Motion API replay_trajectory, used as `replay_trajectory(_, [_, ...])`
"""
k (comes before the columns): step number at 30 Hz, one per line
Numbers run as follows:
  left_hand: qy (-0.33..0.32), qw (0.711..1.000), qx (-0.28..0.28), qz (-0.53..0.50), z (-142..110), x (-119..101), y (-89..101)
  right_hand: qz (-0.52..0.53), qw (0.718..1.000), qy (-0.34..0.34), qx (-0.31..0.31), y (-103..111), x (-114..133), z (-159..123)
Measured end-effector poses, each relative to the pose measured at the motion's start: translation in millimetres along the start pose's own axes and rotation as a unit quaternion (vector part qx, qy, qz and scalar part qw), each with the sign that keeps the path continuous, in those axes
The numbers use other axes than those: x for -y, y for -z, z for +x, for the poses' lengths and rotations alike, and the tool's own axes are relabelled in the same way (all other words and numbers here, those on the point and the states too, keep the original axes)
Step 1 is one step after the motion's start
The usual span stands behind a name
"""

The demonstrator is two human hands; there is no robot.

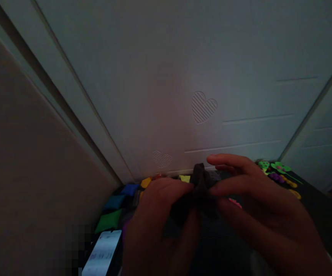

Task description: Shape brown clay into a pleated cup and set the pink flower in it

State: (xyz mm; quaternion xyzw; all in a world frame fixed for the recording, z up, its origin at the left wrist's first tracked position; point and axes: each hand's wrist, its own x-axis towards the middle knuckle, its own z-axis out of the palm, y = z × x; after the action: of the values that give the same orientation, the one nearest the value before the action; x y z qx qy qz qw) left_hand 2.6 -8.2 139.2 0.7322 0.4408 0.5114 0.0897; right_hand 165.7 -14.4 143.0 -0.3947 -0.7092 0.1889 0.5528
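A dark, soft-looking folded piece (201, 188) is held up between my two hands over the dark tabletop. My left hand (157, 222) grips it from the left, with the thumb and fingers closed on its lower and side edges. From the right, my right hand (266, 214) pinches its side between thumb and a finger, while other fingers stay raised above it. The piece has an upright peak at the top and spreads wider below. Its material is too dark to make out, and my fingers hide part of it.
A lit phone (102, 251) lies at lower left. Beyond it sit green (108, 221), teal (114, 202) and blue packets (130, 189). Green flower-like shapes (281, 167) and a purple piece (275, 177) lie at the right. A white panel with hearts (166, 76) rises behind.
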Motion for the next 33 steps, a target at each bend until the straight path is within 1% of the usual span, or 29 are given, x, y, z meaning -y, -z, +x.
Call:
replay_trajectory(5, [-0.017,1.000,-0.003,0.000,0,-1,1.2,0.002,1.000,-0.001,0.008,2,-2,0])
replay_trajectory(9, [-0.002,1.000,0.000,-0.001,-1,-2,1.4,0.006,1.000,0.002,0.021,3,-5,2])
replay_trajectory(11, [0.005,1.000,-0.002,-0.008,-2,-3,0.9,0.008,1.000,-0.007,0.027,3,-6,2])
replay_trajectory(13, [0.021,0.999,-0.002,-0.029,-4,-2,0.1,0.017,0.999,-0.018,0.028,3,-7,2])
replay_trajectory(16, [0.064,0.994,-0.002,-0.084,-8,0,-1.8,0.038,0.999,-0.023,0.031,3,-8,2])
replay_trajectory(21, [0.126,0.976,-0.022,-0.179,-11,-3,-5.6,0.061,0.997,-0.033,0.036,3,-10,1])
replay_trajectory(23, [0.142,0.970,-0.028,-0.195,-10,-4,-6.2,0.056,0.997,-0.033,0.036,2,-9,2])
replay_trajectory(26, [0.156,0.965,-0.012,-0.212,-6,-1,-5.9,0.047,0.998,-0.032,0.031,1,-8,2])
replay_trajectory(27, [0.172,0.957,-0.007,-0.235,-4,2,-5.9,0.044,0.998,-0.036,0.020,1,-8,2])
replay_trajectory(28, [0.199,0.942,-0.001,-0.271,-2,6,-6.3,0.040,0.998,-0.042,0.006,0,-8,2])
replay_trajectory(29, [0.230,0.919,0.004,-0.320,1,9,-7.0,0.038,0.998,-0.046,-0.013,0,-8,2])
replay_trajectory(30, [0.263,0.885,0.011,-0.384,4,13,-8.1,0.037,0.997,-0.050,-0.035,0,-8,2])
replay_trajectory(31, [0.293,0.844,0.029,-0.448,6,16,-9.5,0.038,0.996,-0.051,-0.055,0,-9,2])
replay_trajectory(33, [0.317,0.766,0.016,-0.559,11,20,-12.6,0.045,0.994,-0.051,-0.088,-1,-11,3])
